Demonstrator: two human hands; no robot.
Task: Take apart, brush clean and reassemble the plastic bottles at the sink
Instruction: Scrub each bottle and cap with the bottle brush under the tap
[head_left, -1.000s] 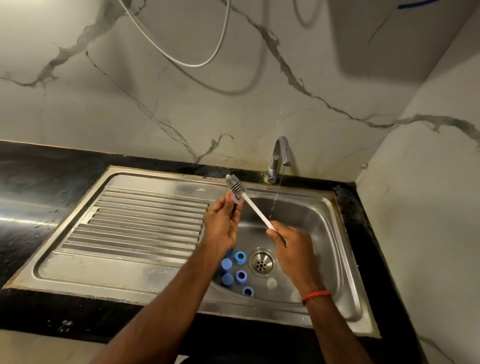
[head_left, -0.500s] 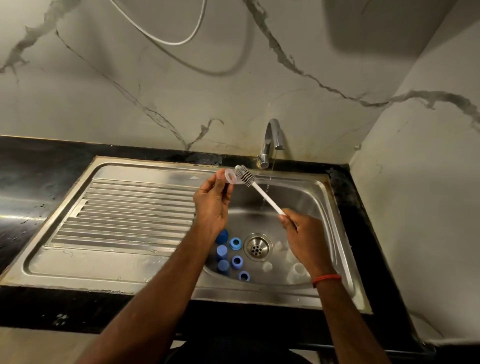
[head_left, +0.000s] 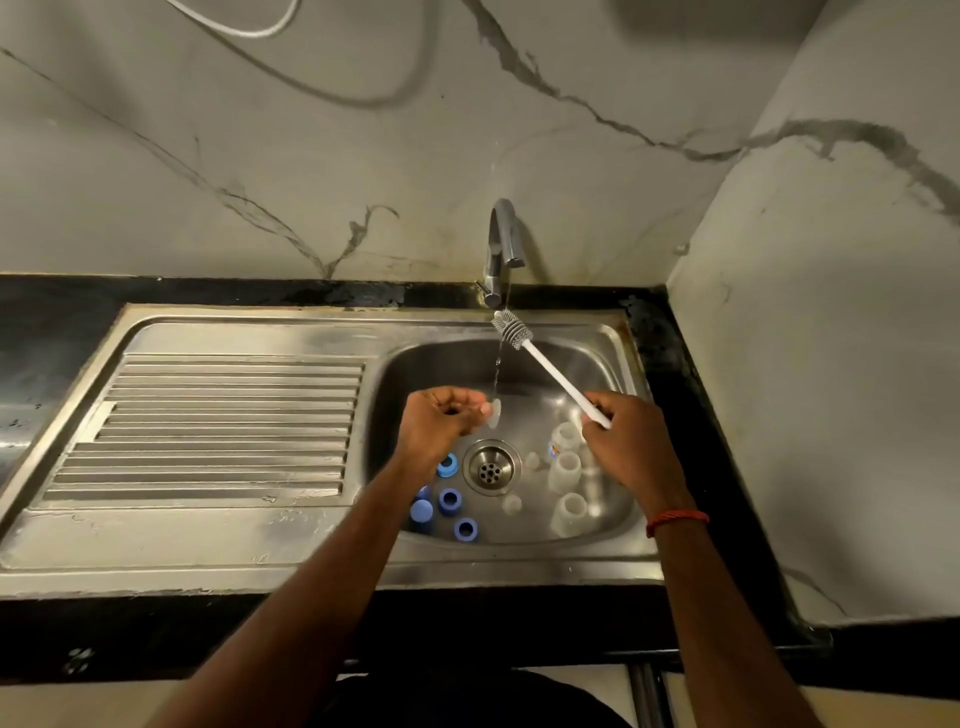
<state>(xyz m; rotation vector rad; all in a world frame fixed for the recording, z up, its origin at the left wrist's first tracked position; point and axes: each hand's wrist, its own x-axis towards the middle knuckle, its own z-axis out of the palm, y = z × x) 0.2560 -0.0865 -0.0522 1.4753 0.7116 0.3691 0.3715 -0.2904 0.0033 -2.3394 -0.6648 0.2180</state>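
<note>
A steel sink (head_left: 519, 564) sits at the surface's (head_left: 52, 322) right end, its ribbed drainboard (head_left: 228, 415) stretching left. Blue caps (head_left: 450, 500) lie at the basin's front-left, clear bottles (head_left: 566, 470) at its right. The left hand (head_left: 441, 421) has dropped from the back rim; its fingers (head_left: 475, 402) pinch a clear disc (head_left: 494, 413) at their tips, under the tap (head_left: 501, 244) stream. The right hand (head_left: 631, 447) grips the brush (head_left: 551, 370) handle, bristles now apart from the disc, by the back rim.

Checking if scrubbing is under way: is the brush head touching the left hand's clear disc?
Apart. Head view: the brush head is up by the tap, well above the clear disc the left hand pinches.
</note>
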